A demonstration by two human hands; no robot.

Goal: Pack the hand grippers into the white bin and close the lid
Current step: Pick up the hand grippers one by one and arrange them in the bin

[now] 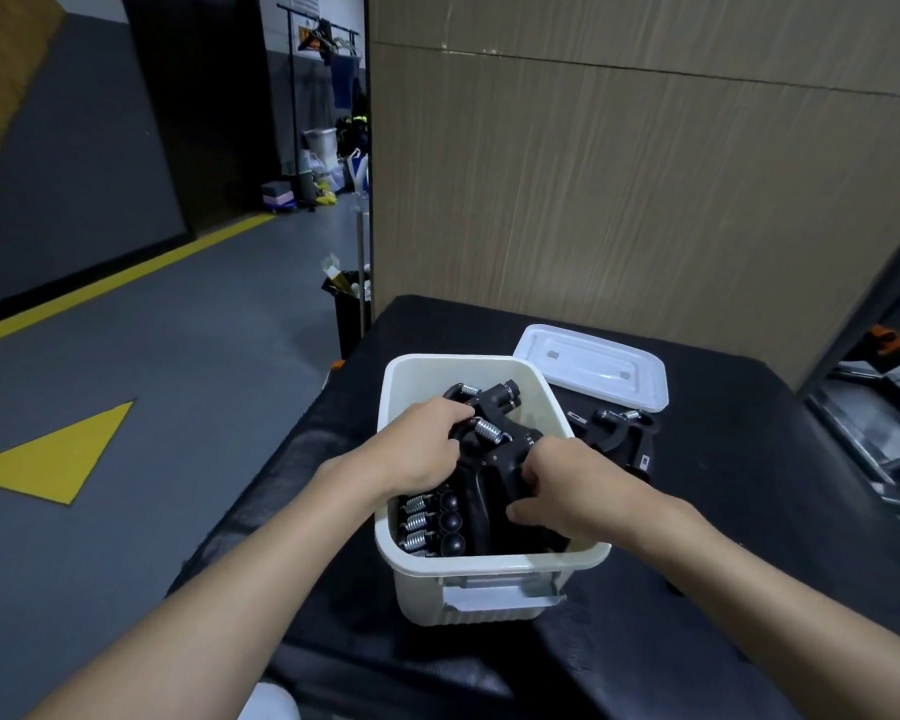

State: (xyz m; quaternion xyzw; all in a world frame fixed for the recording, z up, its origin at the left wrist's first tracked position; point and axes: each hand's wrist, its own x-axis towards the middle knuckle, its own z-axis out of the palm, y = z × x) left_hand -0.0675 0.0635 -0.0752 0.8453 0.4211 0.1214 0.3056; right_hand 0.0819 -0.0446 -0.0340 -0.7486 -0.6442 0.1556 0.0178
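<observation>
The white bin (417, 376) stands open on a black table, holding several black hand grippers with steel springs. Both my hands reach into it. My left hand (422, 449) grips the upper left part of a black hand gripper (484, 459) lying on top of the pile. My right hand (557, 485) curls its fingers round that same gripper's handle at the right. More grippers (432, 527) lie stacked at the bin's near left. One hand gripper (617, 433) lies on the table just right of the bin. The white lid (593, 366) rests flat behind it.
The black table (723, 511) has a brown cardboard wall (619, 200) behind it. A dark metal frame (874, 407) stands at the right. Left of the table is grey floor with yellow markings (58, 459) and a black waste bin (349, 309).
</observation>
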